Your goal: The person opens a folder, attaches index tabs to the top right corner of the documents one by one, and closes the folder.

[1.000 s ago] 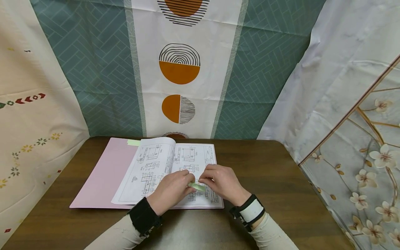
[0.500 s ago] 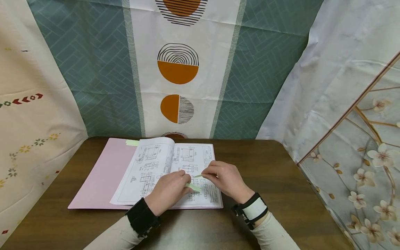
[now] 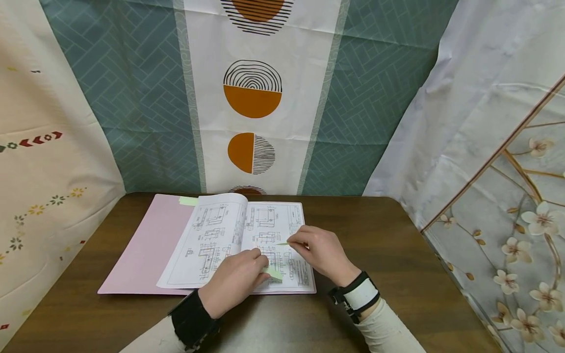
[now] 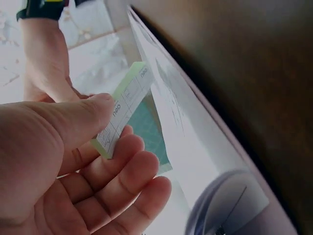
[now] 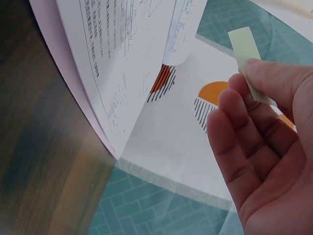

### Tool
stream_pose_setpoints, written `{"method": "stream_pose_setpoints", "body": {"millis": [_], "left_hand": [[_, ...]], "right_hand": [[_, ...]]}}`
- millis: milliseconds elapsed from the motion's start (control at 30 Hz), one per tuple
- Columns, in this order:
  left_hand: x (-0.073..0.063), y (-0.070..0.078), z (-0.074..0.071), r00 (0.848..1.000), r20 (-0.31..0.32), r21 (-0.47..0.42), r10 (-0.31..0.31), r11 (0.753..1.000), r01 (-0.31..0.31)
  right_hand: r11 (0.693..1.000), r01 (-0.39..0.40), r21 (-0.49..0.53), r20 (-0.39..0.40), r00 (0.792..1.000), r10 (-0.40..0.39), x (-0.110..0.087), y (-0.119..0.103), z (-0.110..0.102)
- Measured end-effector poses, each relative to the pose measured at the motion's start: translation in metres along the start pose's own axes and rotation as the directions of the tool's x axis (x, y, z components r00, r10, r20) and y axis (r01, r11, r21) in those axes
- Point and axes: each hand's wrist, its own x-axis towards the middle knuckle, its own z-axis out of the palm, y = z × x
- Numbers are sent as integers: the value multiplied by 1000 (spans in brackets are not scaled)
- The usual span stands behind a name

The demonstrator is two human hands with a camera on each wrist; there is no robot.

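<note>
Both hands have drawn apart: a second ago they met over one bit of green at the lower middle of the frame, and now the left hand sits lower with the pad of sticky notes while the right hand has a single green strip to itself, a little higher and to the right. From where I stand, that gap looks meant to keep the loose strip from catching on the pad again. The left wrist view shows the pad pinched near one end, thumb across its printed face and fingers behind, so most of it juts out free. In the right wrist view the strip is likewise nipped between thumb and forefinger, away from its upper end, perhaps to leave that end untouched; the other fingers curl loosely below.

Both arms come in from the bottom of the frame and angle toward each other, backs of the hands upward, over the right-hand page. That page lies flat, the turned leaf bows over to its left, and the pink cover is spread on the desk, apparently so the drawings stay exposed. Another green tab sticks out at the cover's upper edge.
</note>
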Motion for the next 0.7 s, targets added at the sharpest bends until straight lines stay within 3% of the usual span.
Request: {"method": "stream_pose_setpoints", "body": {"millis": [233,700], "left_hand": [[-7,14,-1,994,87,-75,58,996,-52],[-10,20,2,985,116,-44,127,991,-123]], "right_hand": [[1000,10,-13,-1,1000,-10,-1,2,2],[1000,5,-14,-9,1000,-5,-1,1,2]]}}
